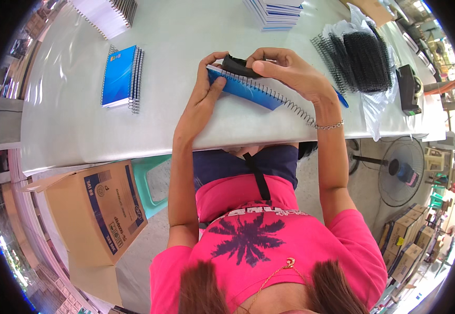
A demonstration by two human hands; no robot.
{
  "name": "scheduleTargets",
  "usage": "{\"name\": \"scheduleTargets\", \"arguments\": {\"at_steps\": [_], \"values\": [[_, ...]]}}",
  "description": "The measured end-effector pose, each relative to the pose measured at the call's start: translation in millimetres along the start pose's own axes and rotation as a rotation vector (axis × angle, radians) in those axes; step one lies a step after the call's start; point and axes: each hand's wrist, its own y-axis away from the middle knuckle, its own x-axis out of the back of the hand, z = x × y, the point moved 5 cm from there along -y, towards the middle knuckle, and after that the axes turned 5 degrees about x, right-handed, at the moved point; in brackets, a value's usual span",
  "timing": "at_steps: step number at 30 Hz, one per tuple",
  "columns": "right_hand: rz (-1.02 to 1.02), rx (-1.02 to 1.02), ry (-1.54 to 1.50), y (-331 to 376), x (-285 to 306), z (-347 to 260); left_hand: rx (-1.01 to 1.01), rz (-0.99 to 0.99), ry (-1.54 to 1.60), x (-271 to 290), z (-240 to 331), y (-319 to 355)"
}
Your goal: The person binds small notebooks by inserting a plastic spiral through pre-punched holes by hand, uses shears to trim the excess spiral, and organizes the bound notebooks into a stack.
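Above the near edge of the table, my left hand (202,94) grips a blue-covered spiral notebook (253,95), thumb on the cover. A black wire coil (296,109) runs along its upper edge and sticks out well past the right end, toward my right wrist. Closed on a short black tool (239,66) whose exact kind I cannot make out, my right hand (290,70) holds it against the coiled edge. The fingertips of my left hand also reach the tool's left end.
Finished-looking blue spiral notebooks (118,78) lie left; page stacks (274,14) stand at the back. Black coils (366,60) are heaped right, beside a tape dispenser (408,90) and blue pen (341,99). Below are a cardboard box (81,209), green stool (142,183) and fan (403,170).
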Motion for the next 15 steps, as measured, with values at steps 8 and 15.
{"name": "scheduleTargets", "arguments": {"at_steps": [8,15], "values": [[0.011,-0.078,0.356,-9.4,-0.4,-1.8,0.015,-0.032,-0.012,-0.8,-0.8,-0.5],[0.074,0.009,0.017,-0.4,10.0,14.2,0.021,-0.045,-0.015,-4.3,2.3,-0.1]]}}
